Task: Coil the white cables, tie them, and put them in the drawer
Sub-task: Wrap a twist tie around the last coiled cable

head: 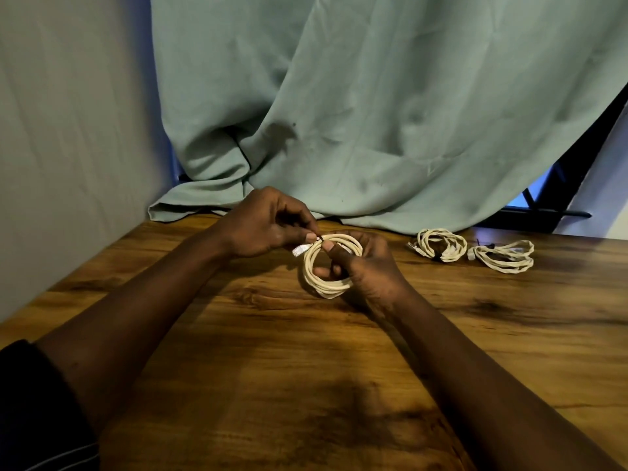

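Far left: dark sleeve [27,402] at the frame edge, pale wall [68,130] behind. Left hand [265,222] is up over the wooden table [272,368], fingers curled, thumb and forefinger pinching a small black tie [319,239] at the top of the white cable coil [307,266]. A connector end [300,250] sticks out just below that pinch. The coil is held off the table between both hands. Right hand [367,266] grips its right side, thumb pressed on top beside the tie, fingers curled through the loop. Further right, two more coiled cables lie on the table near the far edge, first coil [457,248] just beside second coil [503,265], each with a dark tie on it. Green curtain [339,96] hangs behind, its hem resting on the table.
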